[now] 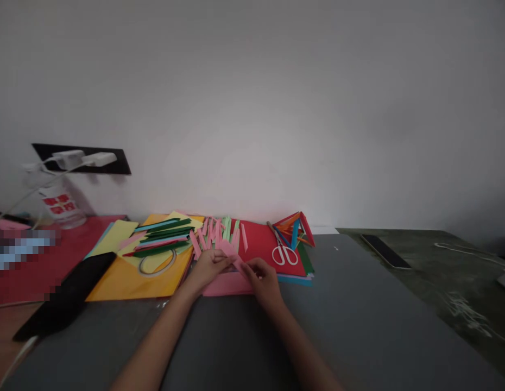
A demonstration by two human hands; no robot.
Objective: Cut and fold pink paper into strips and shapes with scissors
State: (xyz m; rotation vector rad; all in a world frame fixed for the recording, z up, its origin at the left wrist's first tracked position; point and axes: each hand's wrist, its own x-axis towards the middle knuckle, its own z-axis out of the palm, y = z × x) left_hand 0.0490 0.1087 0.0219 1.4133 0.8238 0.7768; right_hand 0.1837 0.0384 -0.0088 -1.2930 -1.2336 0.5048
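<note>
Between my two hands is a narrow pink paper strip (232,254), slanting down to the right. My left hand (212,267) pinches its left side, and my right hand (261,277) grips its lower right end. Beneath them lies a pink paper sheet (228,287). Just behind are several folded pink strips (212,231) and pale green strips (227,228). White-handled scissors (284,255) rest on a red sheet (256,236) to the right of my hands. On the left, a ring-shaped roll of tape (143,270) lies on yellow-orange paper (118,285).
Dark green strips (166,232) top the left paper pile. A folded red triangle frame (309,231) stands at the pile's right. A black object (69,298) lies at left, a dark phone (385,251) at right. White chargers (69,158) with cables sit in the wall socket.
</note>
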